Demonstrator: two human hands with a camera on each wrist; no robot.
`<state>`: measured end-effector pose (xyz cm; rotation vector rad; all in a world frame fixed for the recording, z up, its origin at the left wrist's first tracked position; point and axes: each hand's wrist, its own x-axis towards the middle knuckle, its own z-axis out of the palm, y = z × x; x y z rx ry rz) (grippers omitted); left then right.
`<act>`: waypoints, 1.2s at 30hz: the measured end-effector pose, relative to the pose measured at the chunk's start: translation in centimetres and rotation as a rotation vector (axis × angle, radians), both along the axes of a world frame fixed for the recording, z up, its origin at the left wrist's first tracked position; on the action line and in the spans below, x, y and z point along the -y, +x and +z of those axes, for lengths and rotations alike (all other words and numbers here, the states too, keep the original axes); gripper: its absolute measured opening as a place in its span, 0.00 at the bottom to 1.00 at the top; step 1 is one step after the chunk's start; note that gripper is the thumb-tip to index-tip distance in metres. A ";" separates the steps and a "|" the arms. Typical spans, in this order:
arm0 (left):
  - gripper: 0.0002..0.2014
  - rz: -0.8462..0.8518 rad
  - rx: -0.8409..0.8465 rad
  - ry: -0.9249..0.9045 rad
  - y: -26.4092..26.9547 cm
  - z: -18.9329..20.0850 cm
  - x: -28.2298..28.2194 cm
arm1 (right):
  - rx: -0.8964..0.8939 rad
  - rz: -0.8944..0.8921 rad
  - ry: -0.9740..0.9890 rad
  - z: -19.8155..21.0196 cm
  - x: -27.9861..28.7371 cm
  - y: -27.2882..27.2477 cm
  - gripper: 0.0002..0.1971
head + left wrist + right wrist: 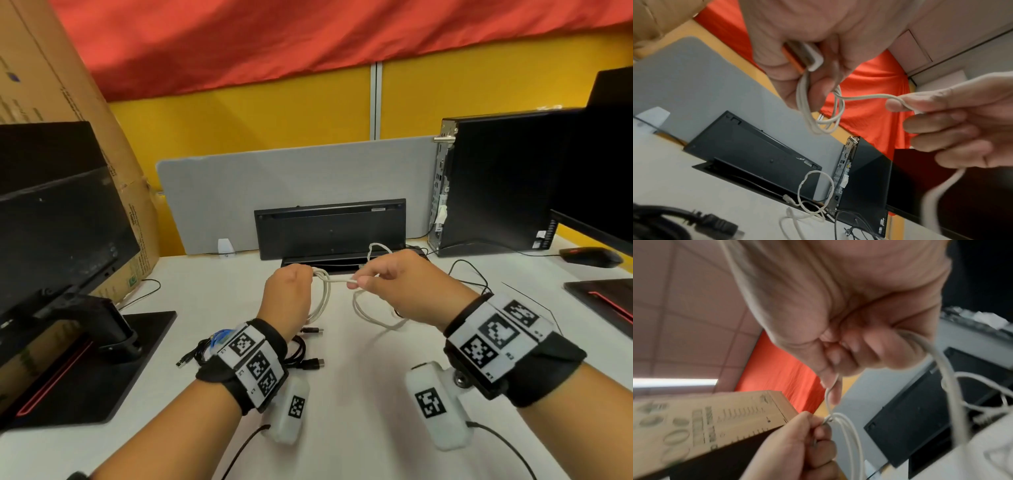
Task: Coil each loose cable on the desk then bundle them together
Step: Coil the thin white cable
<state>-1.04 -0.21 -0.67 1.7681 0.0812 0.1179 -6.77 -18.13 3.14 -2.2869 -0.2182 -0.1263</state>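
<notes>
Mid-coil above tabletop (359, 394): white cable (323, 294) loops gripped in left hand (289, 291), right hand (394, 274) pinching free strand w/ slack hanging; next, prob. another loop into left.

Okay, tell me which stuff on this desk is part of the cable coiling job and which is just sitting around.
Part of the job:
white cable, its loops held by the left hand, a strand pinched by the right hand
black cables on the desk
thin white cable near the keyboard

Just lying about:
keyboard
computer tower
mouse
cardboard box
left monitor
</notes>
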 end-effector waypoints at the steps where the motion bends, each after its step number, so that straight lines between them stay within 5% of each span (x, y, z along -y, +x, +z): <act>1: 0.03 -0.008 -0.001 -0.024 0.2 -0.1 -0.1 | 0.005 -0.002 0.053 -0.2 -0.1 0.1 0.10; 5: 0.15 -0.066 -0.057 -0.349 -0.2 0.1 0.0 | 0.115 -0.066 -0.031 -1.1 -0.1 0.7 0.09; 11: 0.16 -0.294 -0.176 -0.827 -1.9 1.5 0.5 | 0.359 -0.171 -0.213 -2.8 -0.1 1.8 0.08; 14: 0.16 -0.361 -0.167 -0.911 -2.1 1.9 1.0 | 0.418 -0.177 -0.094 -3.3 -0.6 2.0 0.08; 25: 0.18 -0.333 -0.117 -0.966 -1.9 1.0 1.6 | -0.079 0.012 0.936 -2.6 -3.0 -0.3 0.09; 32: 0.18 -0.291 -0.007 -0.725 -2.0 0.3 1.7 | -0.013 -0.036 0.712 -2.6 -3.1 -0.8 0.05; 36: 0.16 -0.317 0.040 -0.633 -2.3 0.3 2.1 | 0.021 -0.069 0.761 -2.7 -3.0 -0.9 0.08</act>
